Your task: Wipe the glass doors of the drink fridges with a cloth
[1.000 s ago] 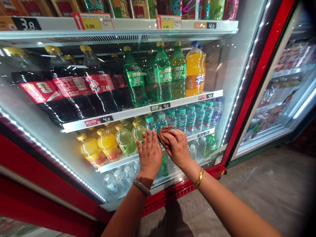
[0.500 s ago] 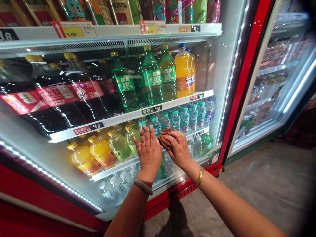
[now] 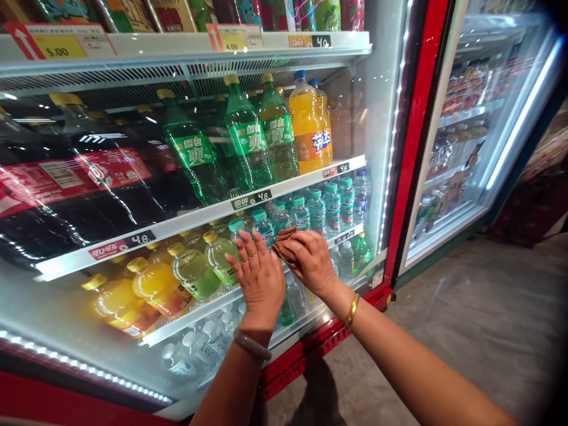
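Observation:
My right hand [image 3: 312,260] is closed round a crumpled brown cloth [image 3: 286,245], held against the glass front of a drinks fridge. Just left of it, my left hand [image 3: 261,281] lies flat on or very near the glass, its fingers spread and nothing in it. Through the glass behind my hands show teal-capped bottles [image 3: 300,214] and green-tinted drink bottles [image 3: 219,257]. The cloth's left edge comes close to the fingers of my left hand; whether they touch I cannot tell.
Big cola bottles [image 3: 89,177], green soda bottles [image 3: 248,136] and orange soda bottles [image 3: 308,127] stand on the shelf above. A red door frame [image 3: 410,142] edges the fridge on the right. Beyond it is another lit fridge [image 3: 461,136], with grey floor [image 3: 444,331] below.
The view has shifted a little, so the fridge sits further left in the picture. Both hands have moved slightly left in the picture. The right hand keeps its hold on the cloth.

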### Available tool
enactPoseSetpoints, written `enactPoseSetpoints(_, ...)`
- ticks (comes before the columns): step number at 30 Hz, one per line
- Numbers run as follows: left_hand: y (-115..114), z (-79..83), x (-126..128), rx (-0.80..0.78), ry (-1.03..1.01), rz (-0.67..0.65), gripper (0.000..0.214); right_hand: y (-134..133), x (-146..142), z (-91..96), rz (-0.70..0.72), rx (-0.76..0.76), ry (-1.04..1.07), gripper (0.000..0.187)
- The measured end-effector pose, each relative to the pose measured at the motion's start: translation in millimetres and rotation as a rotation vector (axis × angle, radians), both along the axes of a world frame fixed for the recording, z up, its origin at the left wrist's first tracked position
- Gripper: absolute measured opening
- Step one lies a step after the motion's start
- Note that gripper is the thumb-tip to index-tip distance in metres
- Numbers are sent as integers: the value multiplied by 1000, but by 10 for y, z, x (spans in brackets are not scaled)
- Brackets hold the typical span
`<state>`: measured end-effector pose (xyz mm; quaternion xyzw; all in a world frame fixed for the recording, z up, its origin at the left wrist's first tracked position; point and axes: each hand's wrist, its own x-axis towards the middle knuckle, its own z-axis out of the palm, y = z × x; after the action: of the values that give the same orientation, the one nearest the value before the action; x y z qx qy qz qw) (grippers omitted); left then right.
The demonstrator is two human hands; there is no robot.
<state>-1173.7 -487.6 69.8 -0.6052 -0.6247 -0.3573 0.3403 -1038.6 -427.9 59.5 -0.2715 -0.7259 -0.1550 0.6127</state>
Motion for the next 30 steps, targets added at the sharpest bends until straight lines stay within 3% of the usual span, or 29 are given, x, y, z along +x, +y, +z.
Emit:
enactPoseSetpoints(7,114,5,242,-11,1,-49,74,206,107,330,-46,-5,197,35)
enactPoseSetpoints(9,129,-13,258,-24,13,-54,75,177,100,278,-11,-35,143,36)
enactPoseSetpoints(14,162,-72,331,-32,36,-76,79,158,276,-64,10,-87,82,33)
enactPoseSetpoints(16,204,-62,397,-16,70,-91,80,203,346,-55,-20,-103,147,33)
enactPoseSetpoints(21,357,31,531,-21,83,-137,75,280,358,171,-50,-142,239,37)
enactPoseSetpoints(27,422,-39,585,-107,66,-150,72,293,507,-75,0,-118,135,33)
enactPoseSetpoints(30,427,-103,624,-102,79,-139,70,381,637,-72,-45,-125,193,32)
